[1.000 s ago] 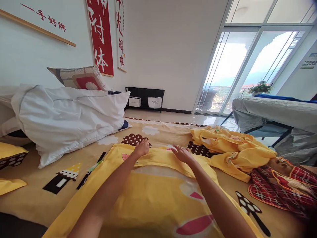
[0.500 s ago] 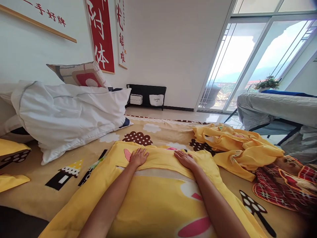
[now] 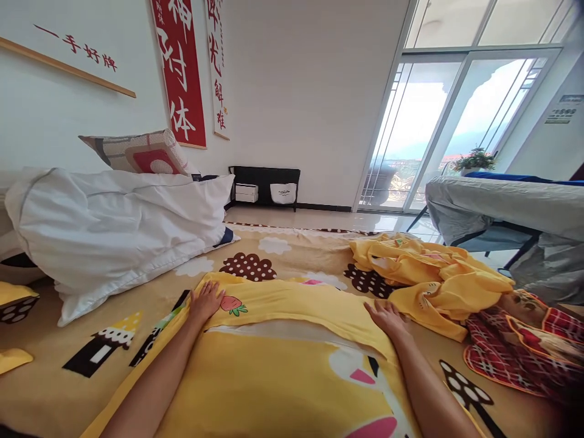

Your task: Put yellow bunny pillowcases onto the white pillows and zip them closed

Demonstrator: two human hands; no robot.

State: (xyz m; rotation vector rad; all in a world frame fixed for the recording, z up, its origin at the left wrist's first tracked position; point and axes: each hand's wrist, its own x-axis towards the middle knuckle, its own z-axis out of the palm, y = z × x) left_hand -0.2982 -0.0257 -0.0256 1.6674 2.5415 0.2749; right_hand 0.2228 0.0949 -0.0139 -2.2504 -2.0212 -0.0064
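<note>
Before me lies a yellow pillowcase [image 3: 274,377] with a pillow inside, printed with pink and white shapes. Its far end has a flap [image 3: 292,304] with a strawberry print near the left corner. A whitish strip of the inner pillow [image 3: 283,330] shows in the gap below the flap. My left hand [image 3: 207,302] rests flat on the far left corner, fingers spread. On the far right corner lies my right hand [image 3: 385,317], its fingers stretched out over the cloth edge.
A patterned tan sheet [image 3: 310,243] spreads underneath. To the left sits a large white pillow [image 3: 123,219] with a checked cushion [image 3: 141,152] behind it. Crumpled yellow cloth [image 3: 438,280] and a red plaid cloth [image 3: 497,347] lie at right. A covered table [image 3: 511,198] stands beyond.
My hands have moved apart from the middle of the flap to its two far corners, uncovering the strawberry print. The view has tilted up slightly.
</note>
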